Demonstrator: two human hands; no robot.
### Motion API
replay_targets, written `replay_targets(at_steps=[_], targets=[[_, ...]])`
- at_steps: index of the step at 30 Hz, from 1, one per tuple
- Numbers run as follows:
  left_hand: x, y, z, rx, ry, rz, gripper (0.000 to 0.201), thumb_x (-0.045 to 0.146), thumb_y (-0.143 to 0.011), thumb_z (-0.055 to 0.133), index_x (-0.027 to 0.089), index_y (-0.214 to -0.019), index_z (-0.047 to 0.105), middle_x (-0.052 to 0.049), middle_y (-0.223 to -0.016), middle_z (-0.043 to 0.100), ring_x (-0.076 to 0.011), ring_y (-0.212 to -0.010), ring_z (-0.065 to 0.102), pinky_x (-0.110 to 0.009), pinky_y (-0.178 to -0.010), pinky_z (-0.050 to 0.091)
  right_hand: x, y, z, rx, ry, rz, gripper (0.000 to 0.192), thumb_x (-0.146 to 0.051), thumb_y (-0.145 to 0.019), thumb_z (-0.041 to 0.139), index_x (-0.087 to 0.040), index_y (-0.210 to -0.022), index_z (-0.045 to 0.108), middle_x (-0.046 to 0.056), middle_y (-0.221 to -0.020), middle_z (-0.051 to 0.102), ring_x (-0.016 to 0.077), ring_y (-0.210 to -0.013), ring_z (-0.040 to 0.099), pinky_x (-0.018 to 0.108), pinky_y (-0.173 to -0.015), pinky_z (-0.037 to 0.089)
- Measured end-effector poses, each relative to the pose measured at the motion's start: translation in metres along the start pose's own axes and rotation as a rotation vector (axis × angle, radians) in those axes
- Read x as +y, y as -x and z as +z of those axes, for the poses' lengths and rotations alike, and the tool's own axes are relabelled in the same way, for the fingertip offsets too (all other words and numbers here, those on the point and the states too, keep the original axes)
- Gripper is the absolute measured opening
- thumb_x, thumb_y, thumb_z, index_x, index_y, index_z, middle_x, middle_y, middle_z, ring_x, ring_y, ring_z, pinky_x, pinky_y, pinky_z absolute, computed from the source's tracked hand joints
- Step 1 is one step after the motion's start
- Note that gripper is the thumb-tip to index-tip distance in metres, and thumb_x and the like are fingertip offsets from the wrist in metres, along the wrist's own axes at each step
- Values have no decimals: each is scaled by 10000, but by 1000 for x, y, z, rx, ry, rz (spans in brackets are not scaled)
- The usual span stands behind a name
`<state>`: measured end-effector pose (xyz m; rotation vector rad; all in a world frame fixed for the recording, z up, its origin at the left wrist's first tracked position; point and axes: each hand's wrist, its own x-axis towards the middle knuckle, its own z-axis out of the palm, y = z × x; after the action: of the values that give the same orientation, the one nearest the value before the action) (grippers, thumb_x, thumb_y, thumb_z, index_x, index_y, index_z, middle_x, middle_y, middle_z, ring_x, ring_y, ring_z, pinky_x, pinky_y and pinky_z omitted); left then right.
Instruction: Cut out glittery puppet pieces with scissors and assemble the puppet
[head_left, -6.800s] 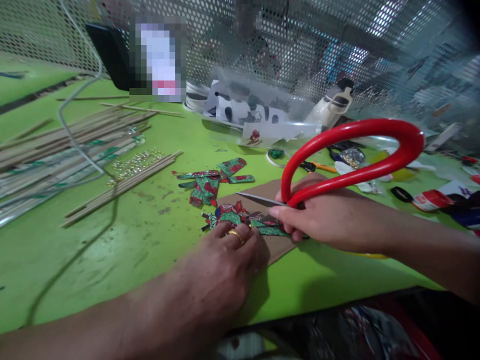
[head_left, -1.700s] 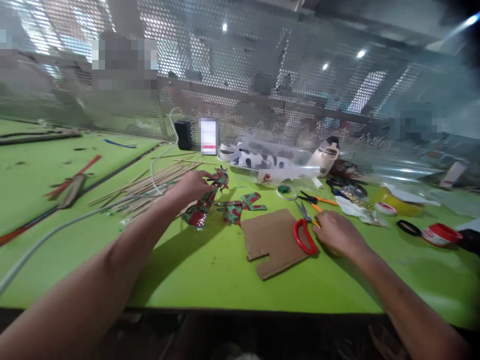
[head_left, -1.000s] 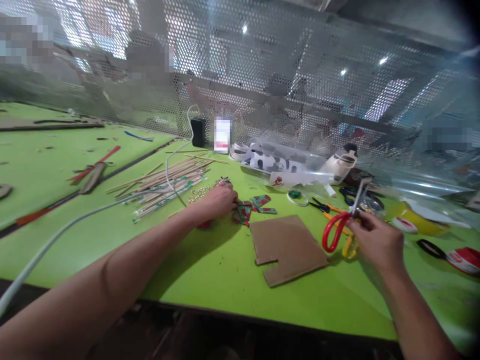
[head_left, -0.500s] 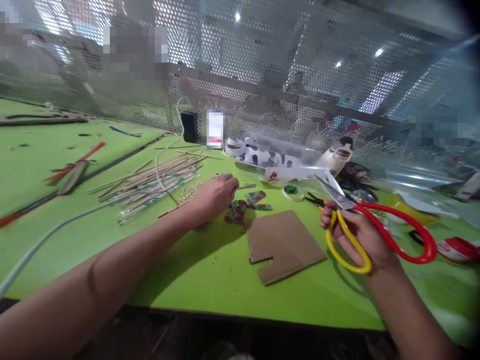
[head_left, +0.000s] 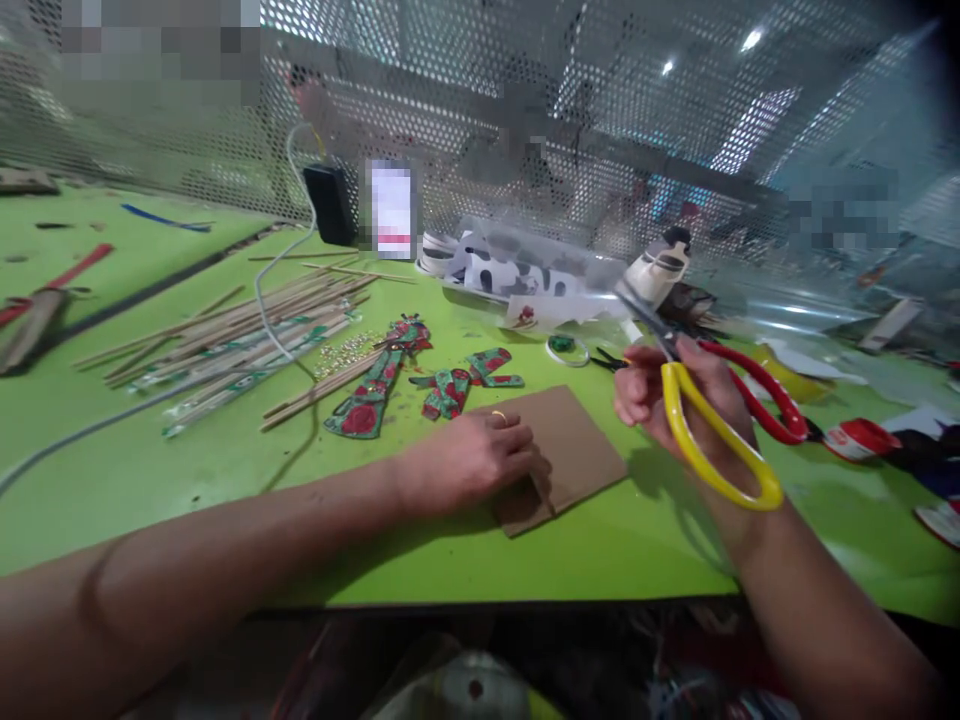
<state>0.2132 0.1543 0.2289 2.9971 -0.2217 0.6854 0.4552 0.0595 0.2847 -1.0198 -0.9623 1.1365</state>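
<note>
My left hand [head_left: 484,450] lies over the left part of a brown piece of cardboard [head_left: 574,440], fingers curled down at its notched edge and the thumb hidden. My right hand [head_left: 675,400] is closed around a pair of scissors with one yellow handle [head_left: 716,450] and one red handle [head_left: 780,405]; the blades point up and to the left. Beyond my left hand lie a green-and-red patterned cutout with a flared end [head_left: 367,405] and several smaller patterned pieces [head_left: 450,390].
Thin wooden sticks [head_left: 225,340], some in plastic sleeves, and gold beads [head_left: 341,355] lie to the left, crossed by a white cable [head_left: 262,290]. At the back stand a lit phone [head_left: 391,205], a black device [head_left: 328,205] and a white bottle [head_left: 656,270]. Pliers [head_left: 607,360] lie near my right hand.
My left hand has moved from near the beads toward me onto the cardboard, uncovering the flared patterned cutout. The scissors have turned in my right hand. The view has shifted to the right.
</note>
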Motion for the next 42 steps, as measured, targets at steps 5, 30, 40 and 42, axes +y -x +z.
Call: replay_targets(at_steps=[5,30,40,42], targets=[[3,3,-4,-16,48,-34,176,186,-969,561,122,-1102,657,-98,-918,670,-209,-823,593,-341,-783,502,16,2,5,-102,5,101,386,-610,-834,694,-264,-978,789,34,-766,722,212,-688,675,367,-667,556],[51,-13,-12,33,1764,-777,333,459,-930,673,132,-993,662,-93,-902,739,-153,-764,692,-252,-680,557,50,41,66,-54,33,67,568,-721,-939,458,-265,-1133,736,82,-1139,718,211,-873,720,288,-659,599],[54,-9,-10,18,1490,-730,343,463,-931,650,121,-927,670,-52,-851,711,-148,-729,666,-265,-694,569,24,32,86,43,-168,277,526,-695,-887,557,-199,-953,719,63,-733,722,217,-617,690,316,-510,563],[50,-7,-22,-48,1177,-626,343,449,-963,607,119,-908,687,-29,-765,683,-132,-662,626,-226,-621,517,19,28,81,28,-108,264,459,-637,-884,613,-194,-875,732,52,-693,704,207,-624,686,322,-561,584]])
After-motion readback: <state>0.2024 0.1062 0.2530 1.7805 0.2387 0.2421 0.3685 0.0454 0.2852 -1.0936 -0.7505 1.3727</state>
